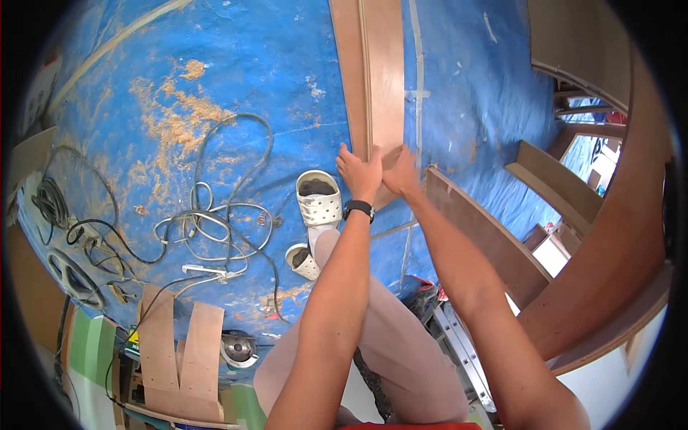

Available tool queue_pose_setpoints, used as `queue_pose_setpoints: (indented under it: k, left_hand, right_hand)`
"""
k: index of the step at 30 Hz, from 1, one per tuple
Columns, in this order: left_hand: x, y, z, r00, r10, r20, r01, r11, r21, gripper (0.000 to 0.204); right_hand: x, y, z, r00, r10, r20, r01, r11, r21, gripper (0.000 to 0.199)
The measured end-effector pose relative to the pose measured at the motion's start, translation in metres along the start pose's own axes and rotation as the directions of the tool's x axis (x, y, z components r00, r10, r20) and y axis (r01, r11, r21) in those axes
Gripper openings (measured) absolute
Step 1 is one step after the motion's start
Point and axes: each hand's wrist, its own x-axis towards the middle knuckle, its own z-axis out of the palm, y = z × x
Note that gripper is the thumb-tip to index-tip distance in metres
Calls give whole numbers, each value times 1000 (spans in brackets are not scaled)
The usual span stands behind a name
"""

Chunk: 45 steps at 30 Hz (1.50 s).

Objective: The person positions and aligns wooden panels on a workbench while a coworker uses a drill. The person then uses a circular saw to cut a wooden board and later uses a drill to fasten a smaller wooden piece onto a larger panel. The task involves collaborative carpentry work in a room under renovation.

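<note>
Now left hand [360, 172], right hand [401, 170] both clamped on plank [376, 72] lower edge; blue tarp [236, 64] open left

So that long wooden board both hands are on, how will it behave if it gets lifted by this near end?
The wooden board looks long, thin and narrow, so it may flex or sag. With the left hand and right hand only at its near end, the far end would likely feel heavy. Its smooth face may slide on the blue tarp.
</note>
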Motion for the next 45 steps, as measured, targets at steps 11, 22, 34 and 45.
queue_pose_setpoints:
  k: [11,22,34,45]
  left_hand:
    - [0,13,-37,977,-39,210,112,930,-349,69]
    - [-203,110,-242,901,286,326,-31,793,-609,60]
    - [-538,380,-580,823,523,-221,-562,808,-177,47]
    - [-695,642,-682,391,840,-376,-674,540,505,29]
  right_hand:
    - [-26,-30,-45,988,-71,135,61,995,80,109]
    - [-261,-173,-219,977,-170,131,88,874,478,86]
    - [-531,-237,-566,787,-210,580,-444,460,769,95]
    - [-552,-283,-755,606,-513,608,-500,349,792,82]
